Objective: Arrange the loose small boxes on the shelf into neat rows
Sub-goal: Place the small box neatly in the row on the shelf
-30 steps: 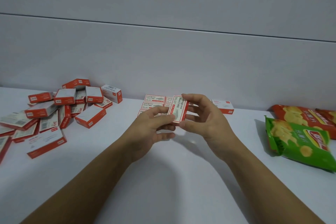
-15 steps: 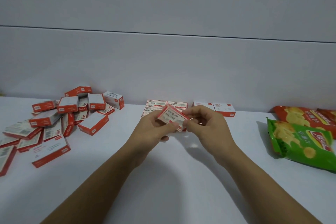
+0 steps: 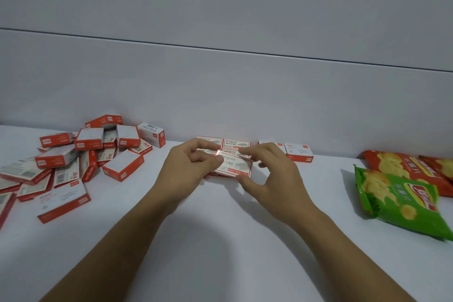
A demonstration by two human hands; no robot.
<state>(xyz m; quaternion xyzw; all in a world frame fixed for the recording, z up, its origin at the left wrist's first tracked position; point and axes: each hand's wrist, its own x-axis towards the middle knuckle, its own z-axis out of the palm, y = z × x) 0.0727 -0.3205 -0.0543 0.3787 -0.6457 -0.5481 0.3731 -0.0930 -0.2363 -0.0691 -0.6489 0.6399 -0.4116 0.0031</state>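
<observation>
White shelf (image 3: pixel 220 247) carries everything, wall behind its back edge. Loose pile (image 3: pixel 73 162) of red-and-white small boxes sprawls over the left part of the shelf: tilted, overlapping, some on edge, not yet sorted. Green chip bag (image 3: pixel 402 201) lies toward the right edge, and partly over red chip bag (image 3: pixel 404 167) behind it.

Left hand (image 3: pixel 188 169) and right hand (image 3: pixel 272 174) meet mid-shelf near the back edge. Left pinches the left end of the held box (image 3: pixel 236 167), thumb and fingers curled. Right has its forefinger on the far long edge and its thumb at the near edge, other fingers loose. Both hands hold it; neither is spread wide.

Neat block (image 3: pixel 235 145) of flat boxes sits against the back edge. Two white boxes (image 3: pixel 297 152) stand just right of it, side by side.

Held box lies face up, slightly skewed, just in front of the neat block. Can't tell whether it touches the shelf.

Handling, judged:
- thin printed card, light, stiff along the edges but the broad faces would dent under a squeeze
- glossy print, likely a bit slippery
- best grip is on the short ends or the long edges, as now, with a light pinch
- slide it square against its neighbours rather than dropping it
</observation>
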